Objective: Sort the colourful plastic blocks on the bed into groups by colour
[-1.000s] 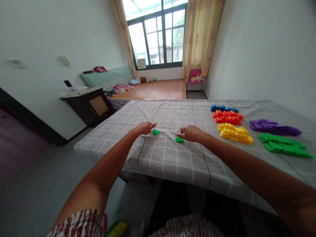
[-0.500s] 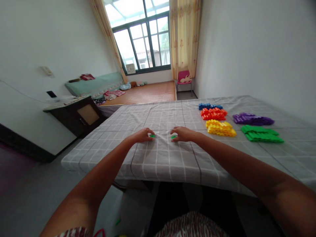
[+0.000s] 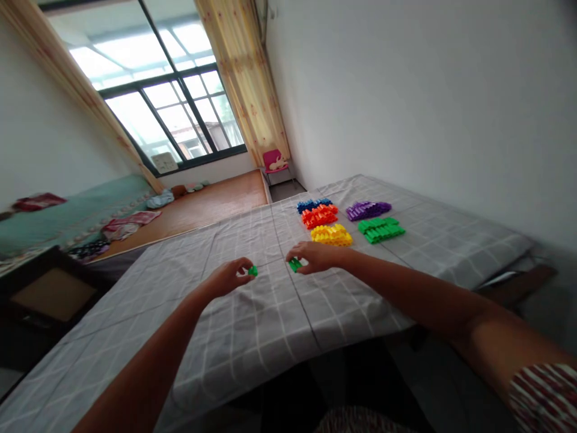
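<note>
Grip newly closed on both sides.
Left hand (image 3: pixel 229 277) clamped on small green plastic piece (image 3: pixel 253 270), right hand (image 3: pixel 316 257) on similar green piece (image 3: pixel 294 265), over grey checked cloth-covered counter (image 3: pixel 270 319).

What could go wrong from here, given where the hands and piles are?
The small green piece in the left hand sits at the fingertips, so it could slip. The right hand looks close to the yellow pile and might brush it. The orange-red pile lies close behind, so a nudge could mix colors.
</note>
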Motion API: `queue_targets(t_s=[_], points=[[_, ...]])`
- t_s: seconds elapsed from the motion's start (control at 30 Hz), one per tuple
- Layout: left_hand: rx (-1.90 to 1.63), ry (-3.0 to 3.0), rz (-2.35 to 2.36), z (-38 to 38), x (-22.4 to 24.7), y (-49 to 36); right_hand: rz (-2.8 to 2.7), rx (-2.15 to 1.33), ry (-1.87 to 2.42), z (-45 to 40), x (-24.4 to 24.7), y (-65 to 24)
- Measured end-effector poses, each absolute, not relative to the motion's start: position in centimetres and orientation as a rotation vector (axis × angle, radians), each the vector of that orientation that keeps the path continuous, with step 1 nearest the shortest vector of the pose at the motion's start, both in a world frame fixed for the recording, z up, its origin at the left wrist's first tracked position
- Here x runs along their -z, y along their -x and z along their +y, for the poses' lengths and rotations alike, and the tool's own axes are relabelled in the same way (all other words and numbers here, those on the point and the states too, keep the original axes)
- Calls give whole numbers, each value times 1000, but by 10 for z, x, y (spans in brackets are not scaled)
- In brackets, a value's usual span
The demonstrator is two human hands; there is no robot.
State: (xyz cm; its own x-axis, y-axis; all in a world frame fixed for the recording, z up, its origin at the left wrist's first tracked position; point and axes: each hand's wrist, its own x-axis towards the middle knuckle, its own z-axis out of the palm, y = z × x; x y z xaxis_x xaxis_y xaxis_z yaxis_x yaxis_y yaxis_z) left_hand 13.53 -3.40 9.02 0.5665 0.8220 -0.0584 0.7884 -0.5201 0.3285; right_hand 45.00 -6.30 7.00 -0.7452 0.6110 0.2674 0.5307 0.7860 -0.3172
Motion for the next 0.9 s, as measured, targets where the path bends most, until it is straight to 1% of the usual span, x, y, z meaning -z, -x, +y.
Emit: queue_targets(t_s=[0.1,0.2,0.3,0.37,0.47,0.57,0.73,0.9], points=[[-249,-2583,1210,-27,-98,-204,-2457,-268,1045,-61,-79,-538],[-348,-2675,1059,-18,-99,-281,-2278,-253,1356,-57,-82,-637],[-423,-2760,917,-7,-94,-357,-2102,-199,1661,-55,-71,-715],[-455,-2792,851,-1,-90,-404,-2060,-203,1769,-52,-59,-746],[-500,-2800,812,8,-85,-461,-2088,-246,1803,-44,-43,-762],[-491,-2789,878,13,-81,-499,-2125,-294,1740,-37,-38,-763],[-402,-2815,920,19,-68,-529,-2128,-396,1605,-36,-36,-768],[-325,-2801,972,20,-53,-544,-1924,-259,1661,-38,-29,-767]])
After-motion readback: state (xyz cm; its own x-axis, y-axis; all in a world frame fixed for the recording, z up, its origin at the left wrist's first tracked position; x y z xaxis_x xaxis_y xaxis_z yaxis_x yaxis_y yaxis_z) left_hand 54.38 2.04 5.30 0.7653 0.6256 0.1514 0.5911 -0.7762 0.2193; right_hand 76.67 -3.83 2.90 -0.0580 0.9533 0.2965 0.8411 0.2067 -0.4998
